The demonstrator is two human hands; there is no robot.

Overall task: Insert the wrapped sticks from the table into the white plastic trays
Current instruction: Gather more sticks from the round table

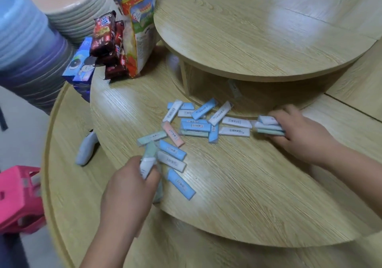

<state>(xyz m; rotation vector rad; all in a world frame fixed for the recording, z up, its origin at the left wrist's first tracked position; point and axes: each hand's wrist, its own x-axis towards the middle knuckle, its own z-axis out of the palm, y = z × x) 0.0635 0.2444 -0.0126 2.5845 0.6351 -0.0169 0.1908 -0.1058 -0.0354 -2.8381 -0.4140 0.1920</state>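
1. Left hand (132,185): fingers (132,163) are curling round a few wrapped sticks (147,167) at the near-left edge of the heap (196,126). The grip looks shallow to me, so I am meaning to seat the ends deeper before taking more.

2. Right hand (301,133): fingers (283,111) are clamping a flat bundle (268,126) of white and green sticks just right of the heap.

3. Heap: many sticks, blue, white and green with one pink stick (173,134), are lying crossed and overlapping on the middle tier of the desk (237,195). One blue stick (182,184) is lying apart, nearer me than the heap.

4. Method: I am aiming to gather lengthwise with ends squared, since a tidy bundle should slot in more easily. Overfilling either hand is risking a spill.

5. White plastic trays: not showing anywhere, so I cannot tell where the sticks are going.

6. Far left beyond the heap: snack packets (107,40) are standing.
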